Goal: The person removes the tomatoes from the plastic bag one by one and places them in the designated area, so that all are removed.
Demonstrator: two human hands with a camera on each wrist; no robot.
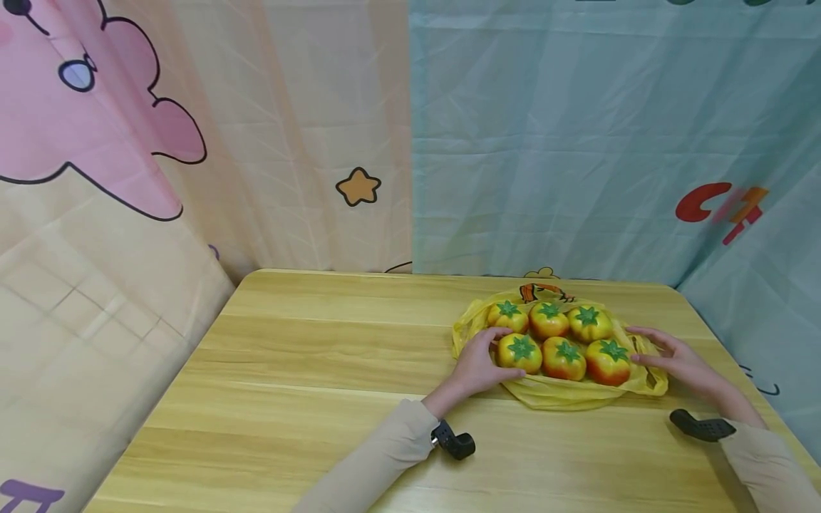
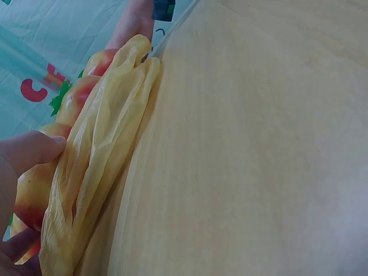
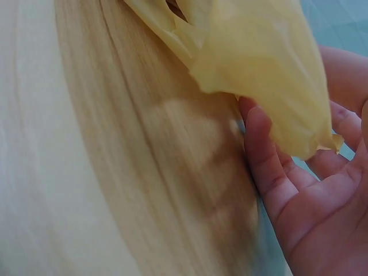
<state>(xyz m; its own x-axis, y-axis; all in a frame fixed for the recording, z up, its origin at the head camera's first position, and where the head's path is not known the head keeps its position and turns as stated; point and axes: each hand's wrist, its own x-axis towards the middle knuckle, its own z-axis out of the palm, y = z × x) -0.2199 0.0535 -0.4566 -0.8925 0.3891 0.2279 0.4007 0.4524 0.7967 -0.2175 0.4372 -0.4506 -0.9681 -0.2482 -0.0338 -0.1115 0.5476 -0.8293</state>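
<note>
Several yellow-and-red tomatoes (image 1: 564, 358) with green star-shaped tops sit in two rows on a spread yellow plastic bag (image 1: 564, 397). My left hand (image 1: 477, 363) curves round the front-left tomato (image 1: 519, 353), thumb in front and fingers behind. The left wrist view shows that thumb (image 2: 43, 148) against the fruit, beside the crumpled bag edge (image 2: 106, 138). At the other end, my right hand (image 1: 680, 363) reaches over the bag's right side, fingers spread, thumb tip at the front-right tomato (image 1: 608, 362). In the right wrist view, loose bag plastic (image 3: 264, 75) hangs over its palm and fingers.
The wooden table (image 1: 308, 399) extends left and in front of the bag. Printed curtains (image 1: 577, 142) stand behind the table and along both sides. Black straps (image 1: 454, 440) sit at both wrists.
</note>
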